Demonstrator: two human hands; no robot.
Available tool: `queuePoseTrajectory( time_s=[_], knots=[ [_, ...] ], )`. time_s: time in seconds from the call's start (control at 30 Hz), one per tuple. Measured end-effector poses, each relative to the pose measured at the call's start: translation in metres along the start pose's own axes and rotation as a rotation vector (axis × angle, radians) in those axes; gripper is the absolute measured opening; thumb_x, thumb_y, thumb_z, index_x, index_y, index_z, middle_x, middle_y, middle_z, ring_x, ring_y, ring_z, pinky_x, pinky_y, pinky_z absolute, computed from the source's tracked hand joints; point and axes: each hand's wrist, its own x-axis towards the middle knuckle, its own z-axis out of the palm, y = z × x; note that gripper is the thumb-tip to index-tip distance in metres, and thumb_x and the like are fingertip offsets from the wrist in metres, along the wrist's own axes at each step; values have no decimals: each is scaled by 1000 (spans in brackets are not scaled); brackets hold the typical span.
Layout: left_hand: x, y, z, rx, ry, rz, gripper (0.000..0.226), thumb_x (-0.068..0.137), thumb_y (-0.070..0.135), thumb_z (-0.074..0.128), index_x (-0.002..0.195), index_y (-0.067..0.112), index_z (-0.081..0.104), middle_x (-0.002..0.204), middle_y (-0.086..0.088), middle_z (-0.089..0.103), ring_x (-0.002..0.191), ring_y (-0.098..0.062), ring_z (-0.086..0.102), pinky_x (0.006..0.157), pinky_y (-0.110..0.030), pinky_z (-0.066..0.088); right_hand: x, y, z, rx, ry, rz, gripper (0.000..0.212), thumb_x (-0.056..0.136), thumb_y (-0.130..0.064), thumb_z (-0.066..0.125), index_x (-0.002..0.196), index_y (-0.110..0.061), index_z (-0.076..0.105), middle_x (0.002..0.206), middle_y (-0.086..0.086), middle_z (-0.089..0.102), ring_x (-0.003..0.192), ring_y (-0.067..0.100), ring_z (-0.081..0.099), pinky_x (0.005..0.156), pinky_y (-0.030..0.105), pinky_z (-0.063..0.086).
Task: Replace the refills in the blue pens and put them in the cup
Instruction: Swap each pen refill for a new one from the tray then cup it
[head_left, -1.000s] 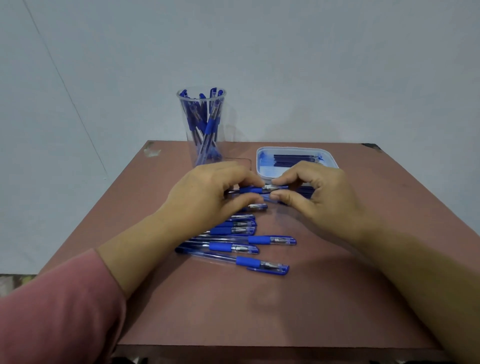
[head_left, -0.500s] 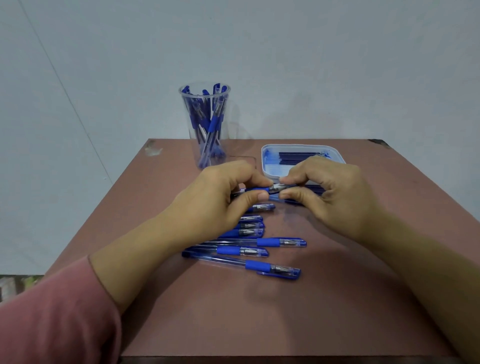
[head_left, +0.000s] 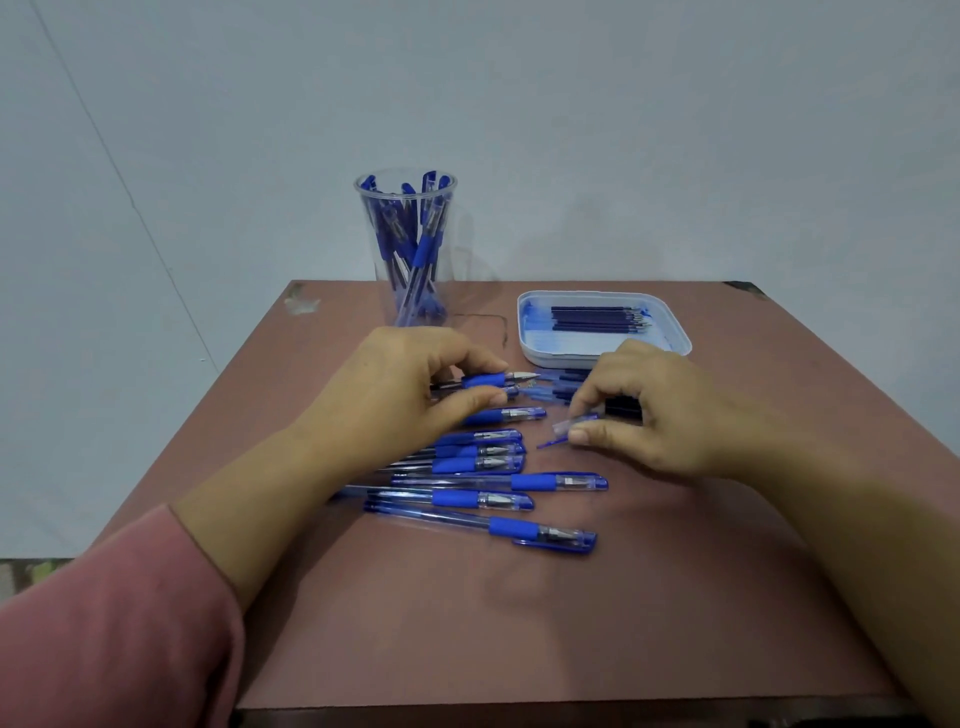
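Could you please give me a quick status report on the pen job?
Left hand grips pen, tip bare. Right hand pinches cap. Loose pens crowd table below.

Our left grip (head_left: 410, 395) covers most of the pen (head_left: 488, 380) it pinches and the barrel ends of the row (head_left: 483, 462) below. Our right grip (head_left: 654, 415) hides part of the refills (head_left: 626, 405). The cap (head_left: 565, 429) it pinches is blurred. Our sleeve (head_left: 104, 623) runs off the lower left edge.

Loose pens (head_left: 498, 480) crowd mid-table; bare tabletop (head_left: 519, 623) lies open nearer the person.
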Motion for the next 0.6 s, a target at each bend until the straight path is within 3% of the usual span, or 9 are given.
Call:
queuePoseTrajectory(
  time_s=[0.1, 0.2, 0.37, 0.6],
  knots=[
    [-2, -2, -1, 27, -16, 51, 23, 85, 24, 74, 108, 29, 72, 85, 28, 61, 76, 7, 58, 66, -7, 43, -1, -1, 0, -11, -92, 29, 43, 70, -73, 48, 86, -39, 69, 80, -15, 59, 90, 2, 47, 76, 28, 45],
    [-2, -4, 0, 13, -20, 97, 28, 88, 25, 71, 116, 30, 69, 94, 27, 63, 86, 6, 61, 76, -19, 52, -1, -4, 0, -3, -108, 16, 44, 72, -73, 53, 91, -38, 72, 83, -17, 59, 91, 1, 48, 78, 28, 46],
    [-1, -9, 3, -4, -33, 129, 31, 90, 38, 66, 120, 32, 68, 91, 15, 68, 82, -2, 64, 71, -29, 54, 2, -18, 4, 112, 241, -26, 34, 81, -56, 55, 95, -29, 69, 82, -13, 61, 82, 7, 57, 72, 22, 46],
    [-2, -6, 5, -32, -12, 131, 29, 88, 30, 69, 117, 31, 68, 91, 22, 66, 83, 3, 63, 73, -19, 52, 11, -30, 16, 169, 311, -53, 11, 90, -32, 62, 89, -26, 71, 79, -16, 64, 78, 4, 60, 68, 11, 42]
  ],
)
